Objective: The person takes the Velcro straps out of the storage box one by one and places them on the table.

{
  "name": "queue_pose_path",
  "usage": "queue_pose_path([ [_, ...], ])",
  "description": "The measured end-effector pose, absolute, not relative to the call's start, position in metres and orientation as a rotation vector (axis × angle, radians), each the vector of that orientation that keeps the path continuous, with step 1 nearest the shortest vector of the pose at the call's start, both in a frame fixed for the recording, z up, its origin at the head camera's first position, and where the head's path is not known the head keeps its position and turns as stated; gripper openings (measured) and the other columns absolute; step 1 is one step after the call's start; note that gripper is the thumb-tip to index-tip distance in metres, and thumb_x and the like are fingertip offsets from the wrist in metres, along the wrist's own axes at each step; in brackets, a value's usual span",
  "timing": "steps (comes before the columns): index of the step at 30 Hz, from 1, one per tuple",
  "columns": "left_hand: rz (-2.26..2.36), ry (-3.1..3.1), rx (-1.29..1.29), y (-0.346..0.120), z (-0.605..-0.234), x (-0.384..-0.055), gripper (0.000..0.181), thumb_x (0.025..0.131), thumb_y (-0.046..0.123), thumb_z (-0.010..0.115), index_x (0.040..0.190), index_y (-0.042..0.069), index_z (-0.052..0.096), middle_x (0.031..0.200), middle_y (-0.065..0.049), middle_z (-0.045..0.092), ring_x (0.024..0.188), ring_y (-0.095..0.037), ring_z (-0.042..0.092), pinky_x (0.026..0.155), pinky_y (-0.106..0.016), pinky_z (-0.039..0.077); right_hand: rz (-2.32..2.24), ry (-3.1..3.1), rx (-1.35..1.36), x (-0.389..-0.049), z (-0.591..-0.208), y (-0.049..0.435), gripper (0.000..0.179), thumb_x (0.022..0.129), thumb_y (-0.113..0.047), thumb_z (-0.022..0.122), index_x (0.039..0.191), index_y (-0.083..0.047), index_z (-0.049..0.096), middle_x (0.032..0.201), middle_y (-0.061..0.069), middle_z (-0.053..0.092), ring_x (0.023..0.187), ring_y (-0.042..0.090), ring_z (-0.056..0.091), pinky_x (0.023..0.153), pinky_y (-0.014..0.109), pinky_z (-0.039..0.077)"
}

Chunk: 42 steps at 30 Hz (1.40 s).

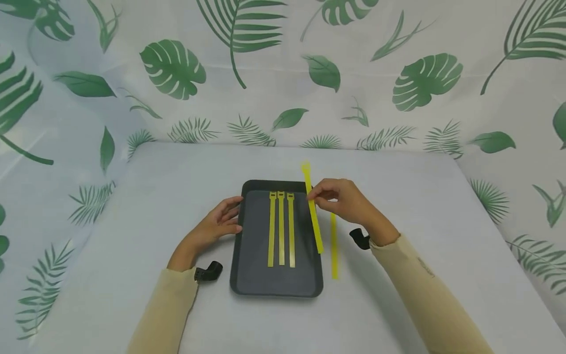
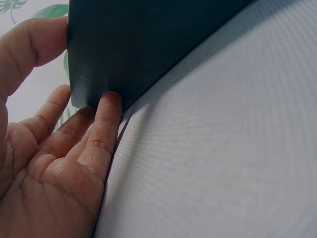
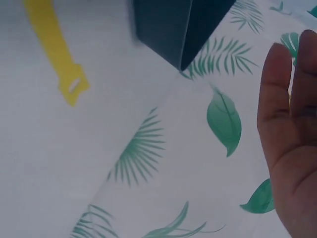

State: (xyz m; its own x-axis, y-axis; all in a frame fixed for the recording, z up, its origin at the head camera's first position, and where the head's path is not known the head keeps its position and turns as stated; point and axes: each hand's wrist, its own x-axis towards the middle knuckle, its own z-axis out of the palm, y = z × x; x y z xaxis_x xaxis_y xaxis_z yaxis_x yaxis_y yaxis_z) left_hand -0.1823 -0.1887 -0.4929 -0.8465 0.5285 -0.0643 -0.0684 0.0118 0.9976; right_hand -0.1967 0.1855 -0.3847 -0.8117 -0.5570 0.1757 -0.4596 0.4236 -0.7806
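Note:
A dark grey rectangular tray (image 1: 253, 246) sits on the table, with three yellow slotted cable straps (image 1: 281, 231) lying side by side inside it. My left hand (image 1: 215, 225) rests at the tray's left side; in the left wrist view its extended fingers (image 2: 106, 116) touch the dark tray wall (image 2: 129, 44). Over the tray's right rim, my right hand (image 1: 340, 199) pinches another yellow cable strap (image 1: 316, 228) between thumb and fingertips, its slotted head pointing away. One more yellow strap (image 1: 334, 250) lies on the table right of the tray, its head hidden by the right hand in the head view.
White cloth covers the table (image 1: 177, 167). Behind and at both sides hangs a leaf-patterned sheet (image 1: 265, 103). A black wrist camera (image 1: 209, 271) sits on the left cuff, another black camera (image 1: 359, 239) on the right.

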Motion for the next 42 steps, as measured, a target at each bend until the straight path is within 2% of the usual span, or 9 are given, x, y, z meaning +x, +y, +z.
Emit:
queue_pose_path([
  [3, 1.871, 1.89, 0.454, -0.191, -0.494, -0.182, 0.085, 0.101, 0.004, 0.072, 0.17, 0.002, 0.022, 0.178, -0.022, 0.018, 0.163, -0.045, 0.021, 0.123, -0.038, 0.041, -1.412, 2.47, -0.756, -0.191, -0.385, 0.195, 0.013, 0.101, 0.007, 0.066, 0.11, 0.007, 0.076, 0.106, 0.015, 0.077, 0.091, 0.022, 0.073, 0.087, 0.027, 0.061],
  [8, 1.858, 1.907, 0.448, -0.19, -0.496, -0.183, 0.084, 0.1, 0.001, 0.07, 0.17, 0.002, 0.022, 0.178, -0.023, 0.018, 0.162, -0.046, 0.022, 0.12, -0.031, 0.042, -1.519, 2.371, -0.549, -0.182, -0.385, 0.214, 0.014, 0.102, 0.003, 0.067, 0.11, 0.011, 0.074, 0.1, 0.016, 0.077, 0.086, 0.03, 0.076, 0.086, 0.031, 0.063],
  [16, 1.881, 1.887, 0.459, -0.188, -0.498, -0.182, 0.085, 0.1, 0.002, 0.07, 0.169, -0.002, 0.021, 0.178, -0.026, 0.016, 0.162, -0.049, 0.019, 0.111, -0.02, 0.046, -1.601, 2.317, -0.398, -0.169, -0.393, 0.244, 0.017, 0.101, 0.002, 0.069, 0.11, 0.017, 0.069, 0.102, 0.018, 0.076, 0.086, 0.019, 0.077, 0.083, 0.034, 0.066],
  [34, 1.909, 1.852, 0.451, -0.189, -0.495, -0.181, 0.087, 0.1, 0.003, 0.074, 0.169, -0.003, 0.02, 0.177, -0.027, 0.015, 0.161, -0.05, 0.021, 0.108, -0.017, 0.048, -1.39, 2.297, -0.218, -0.169, -0.421, 0.272, 0.015, 0.1, 0.002, 0.07, 0.11, 0.013, 0.069, 0.096, 0.008, 0.07, 0.085, 0.017, 0.072, 0.081, 0.031, 0.065],
  [42, 1.906, 1.86, 0.45, -0.188, -0.495, -0.181, 0.088, 0.1, 0.004, 0.075, 0.169, -0.003, 0.021, 0.177, -0.027, 0.016, 0.162, -0.05, 0.02, 0.108, -0.017, 0.047, -1.263, 2.299, -0.154, -0.176, -0.43, 0.267, 0.013, 0.098, 0.001, 0.073, 0.106, 0.011, 0.07, 0.09, 0.007, 0.067, 0.08, 0.016, 0.069, 0.074, 0.027, 0.062],
])
